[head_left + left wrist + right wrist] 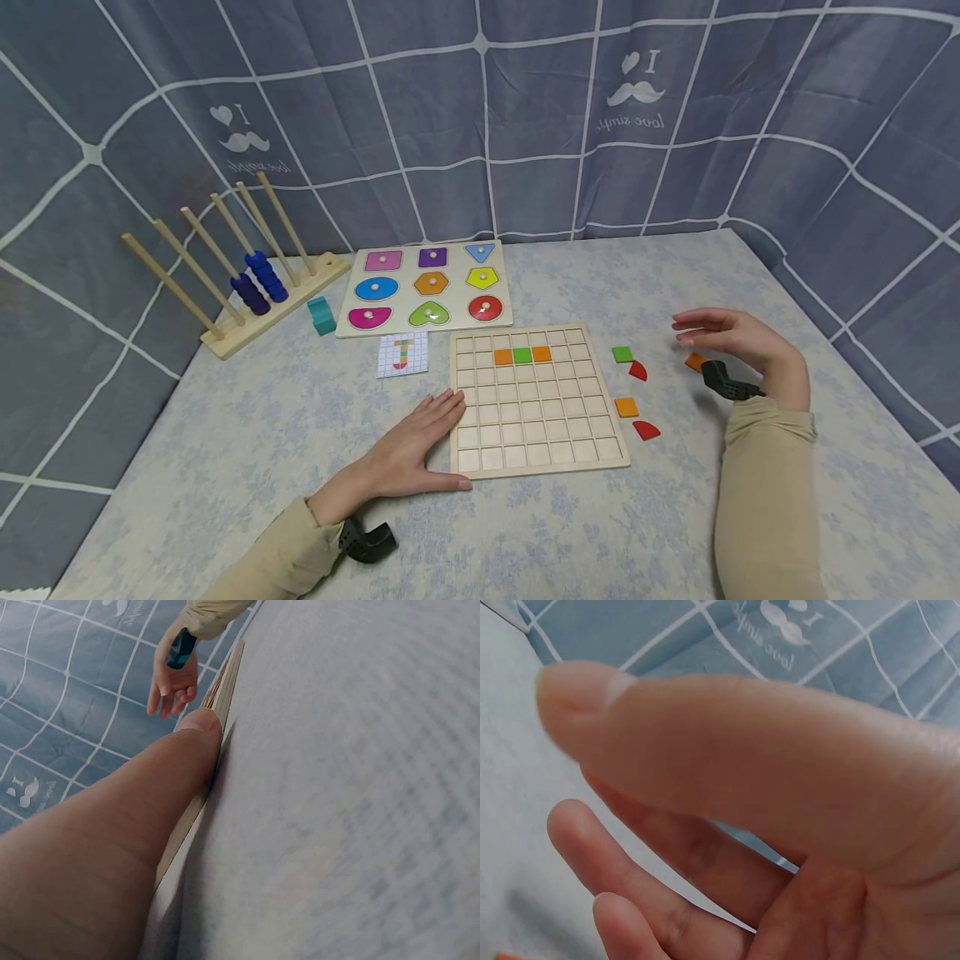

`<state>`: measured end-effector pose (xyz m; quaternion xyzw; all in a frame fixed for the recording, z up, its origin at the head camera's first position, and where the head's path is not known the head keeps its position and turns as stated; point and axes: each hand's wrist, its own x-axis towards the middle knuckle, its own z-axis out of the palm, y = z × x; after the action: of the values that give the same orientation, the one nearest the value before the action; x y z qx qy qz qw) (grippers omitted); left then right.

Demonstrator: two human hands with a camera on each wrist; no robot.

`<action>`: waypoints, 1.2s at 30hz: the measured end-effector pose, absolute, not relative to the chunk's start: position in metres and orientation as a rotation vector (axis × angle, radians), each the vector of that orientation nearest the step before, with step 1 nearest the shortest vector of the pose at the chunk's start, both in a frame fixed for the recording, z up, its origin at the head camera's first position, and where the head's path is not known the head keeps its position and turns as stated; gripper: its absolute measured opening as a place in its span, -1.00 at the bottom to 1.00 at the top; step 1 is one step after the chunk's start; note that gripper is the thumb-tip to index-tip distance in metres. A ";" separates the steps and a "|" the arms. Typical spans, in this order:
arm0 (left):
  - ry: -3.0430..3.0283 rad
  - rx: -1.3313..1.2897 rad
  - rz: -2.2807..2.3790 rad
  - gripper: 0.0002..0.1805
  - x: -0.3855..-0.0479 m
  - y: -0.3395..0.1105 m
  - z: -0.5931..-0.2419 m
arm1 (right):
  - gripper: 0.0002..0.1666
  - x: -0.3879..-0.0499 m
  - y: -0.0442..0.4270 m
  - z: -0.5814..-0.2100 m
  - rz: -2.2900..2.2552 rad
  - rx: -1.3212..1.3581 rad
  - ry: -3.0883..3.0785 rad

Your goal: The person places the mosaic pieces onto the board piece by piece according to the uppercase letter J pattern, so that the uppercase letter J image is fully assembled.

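A wooden grid board [510, 412] lies flat on the table, with orange, green and orange square tiles [522, 356] side by side in one of its upper rows. At its left edge rests my left hand [408, 450], fingers spread and fairly straight; in the left wrist view the thumb [199, 724] touches the board's side. My right hand [738, 337] hovers over the table to the right, fingers loosely bent and holding nothing. Partly under that wrist is an orange tile [695, 362]. Between board and right hand lie a green square [622, 354], an orange square [626, 407] and two red quarter-circles [646, 430].
A small pattern card [402, 354] sits left of the board's top corner. Behind it lies a knobbed shape puzzle [420, 287]. At the back left, a wooden peg stand [281, 304] carries blue beads, with teal pieces [322, 316] beside it. A tiled-pattern curtain [525, 117] surrounds the table.
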<state>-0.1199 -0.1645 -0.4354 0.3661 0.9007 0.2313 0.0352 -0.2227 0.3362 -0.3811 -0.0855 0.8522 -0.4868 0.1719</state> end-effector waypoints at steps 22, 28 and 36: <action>2.770 1.130 0.707 0.14 -0.119 -0.164 -0.434 | -0.38 -0.220 0.357 -0.407 -1.622 -0.210 2.209; 2.770 1.115 0.695 0.14 -0.119 -0.164 -0.435 | -0.31 -0.219 0.360 -0.412 -1.644 -0.162 2.163; 2.773 1.124 0.698 0.14 -0.120 -0.164 -0.436 | -0.37 -0.220 0.361 -0.416 -1.675 -0.274 2.159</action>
<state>-0.1198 -0.1644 -0.4357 0.3657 0.9020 0.2269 0.0344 -0.2202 0.3606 -0.4162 -0.0977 0.7708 -0.5980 0.1965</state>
